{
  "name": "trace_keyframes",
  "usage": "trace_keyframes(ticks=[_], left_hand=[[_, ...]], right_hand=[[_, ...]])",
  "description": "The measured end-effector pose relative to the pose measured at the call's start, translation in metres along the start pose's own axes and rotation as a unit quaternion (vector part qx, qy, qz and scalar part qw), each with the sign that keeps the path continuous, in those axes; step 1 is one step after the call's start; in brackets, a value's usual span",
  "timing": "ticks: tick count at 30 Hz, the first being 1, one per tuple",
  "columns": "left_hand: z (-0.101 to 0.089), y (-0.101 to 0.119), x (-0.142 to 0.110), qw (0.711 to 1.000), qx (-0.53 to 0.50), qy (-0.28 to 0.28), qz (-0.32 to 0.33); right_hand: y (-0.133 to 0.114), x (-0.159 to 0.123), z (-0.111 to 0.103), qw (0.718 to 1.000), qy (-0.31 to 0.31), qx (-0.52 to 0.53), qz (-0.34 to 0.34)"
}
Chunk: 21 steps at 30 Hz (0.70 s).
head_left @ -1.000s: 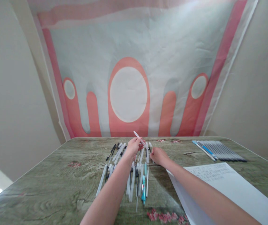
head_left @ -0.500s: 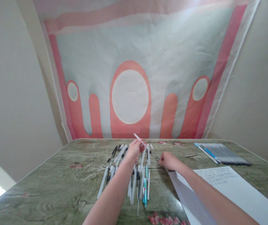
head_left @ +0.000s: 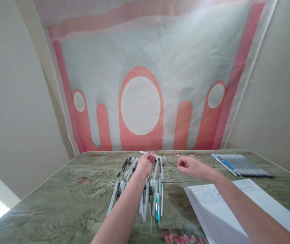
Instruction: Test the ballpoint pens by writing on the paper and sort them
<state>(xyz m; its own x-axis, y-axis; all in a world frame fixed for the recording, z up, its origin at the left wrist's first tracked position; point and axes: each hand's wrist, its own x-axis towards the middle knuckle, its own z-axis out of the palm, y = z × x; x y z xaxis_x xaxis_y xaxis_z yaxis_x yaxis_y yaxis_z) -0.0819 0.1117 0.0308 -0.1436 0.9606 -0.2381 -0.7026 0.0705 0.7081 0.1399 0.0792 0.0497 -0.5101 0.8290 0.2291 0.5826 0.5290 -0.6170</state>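
My left hand (head_left: pixel 145 165) is over the far end of the pens, its fingers closed on a whitish translucent pen barrel (head_left: pixel 142 152) that lies nearly level. To its right, my right hand (head_left: pixel 191 167) pinches the end of a thin dark pen refill (head_left: pixel 171 164), which points left toward the barrel. Whether the refill's tip touches the barrel, I cannot tell. Beneath and around my left forearm are pen parts in two rows: several clear barrels (head_left: pixel 112 198), dark pens (head_left: pixel 122 167) in the far row, and a turquoise pen (head_left: pixel 158 210) in the near row.
Written-on white paper (head_left: pixel 259 206) lies under my right forearm. Behind it at the right, several grey pens (head_left: pixel 246 164) lie side by side, with blue ones at their left edge. The wood-patterned table (head_left: pixel 58 203) reaches back to a pink and grey backdrop (head_left: pixel 141 142).
My right hand has risen and moved right, and the refill slants less steeply. The barrel in my left hand has lowered and tipped closer to level.
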Motion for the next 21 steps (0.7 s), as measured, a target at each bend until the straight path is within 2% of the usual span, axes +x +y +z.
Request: trace_keyframes(ticks=[14, 21], left_hand=[[0.006, -0.007, -0.004, 1.0, -0.007, -0.01, 0.004], [0.009, -0.019, -0.008, 1.0, -0.016, -0.016, 0.002]], right_hand=[[0.001, 0.002, 0.002, 0.999, 0.024, -0.041, 0.0], [-0.004, 0.001, 0.001, 0.996, 0.053, -0.065, 0.0]])
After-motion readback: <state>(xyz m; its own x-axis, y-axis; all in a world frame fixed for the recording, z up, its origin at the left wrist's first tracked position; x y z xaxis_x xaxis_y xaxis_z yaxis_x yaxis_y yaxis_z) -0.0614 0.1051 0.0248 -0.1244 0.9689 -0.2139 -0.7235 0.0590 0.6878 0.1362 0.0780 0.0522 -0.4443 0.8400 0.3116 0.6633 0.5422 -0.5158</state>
